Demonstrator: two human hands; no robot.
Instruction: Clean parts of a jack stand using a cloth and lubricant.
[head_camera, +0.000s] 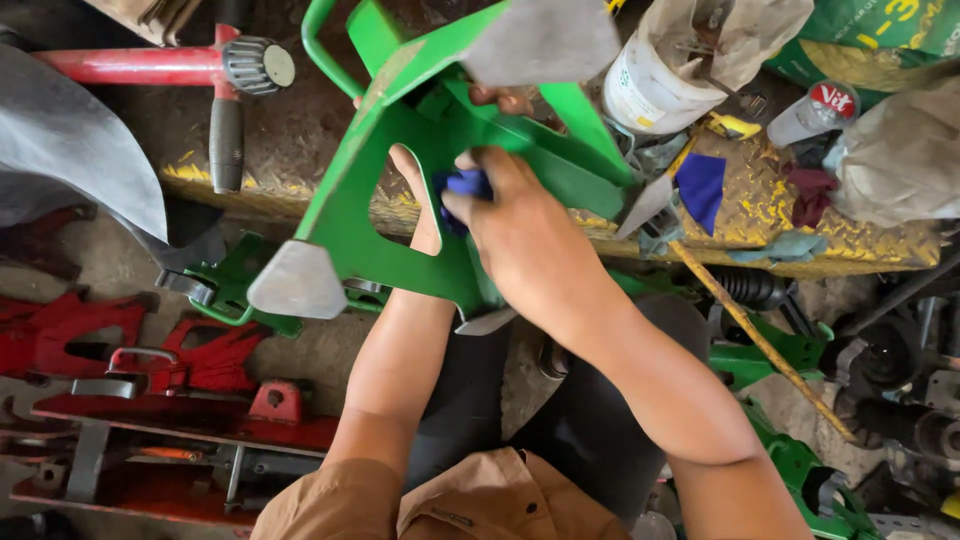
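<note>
A green metal stand (352, 215) with grey triangular foot pads is held upside down in front of me. My left hand (425, 200) reaches through its opening and grips the frame from inside; fingertips show at the far side. My right hand (515, 225) presses a small blue cloth (462, 186) against the green frame near its centre. Both forearms rise from the bottom of the head view.
A yellow-edged checker-plate ledge (780, 235) holds a white tub (650, 85), a blue rag (700, 185), a spray can (815, 110) and cloths. Red metal stands (150, 360) lie at left, green parts (790, 460) at right, and a red tool with black handle (225, 110) at top left.
</note>
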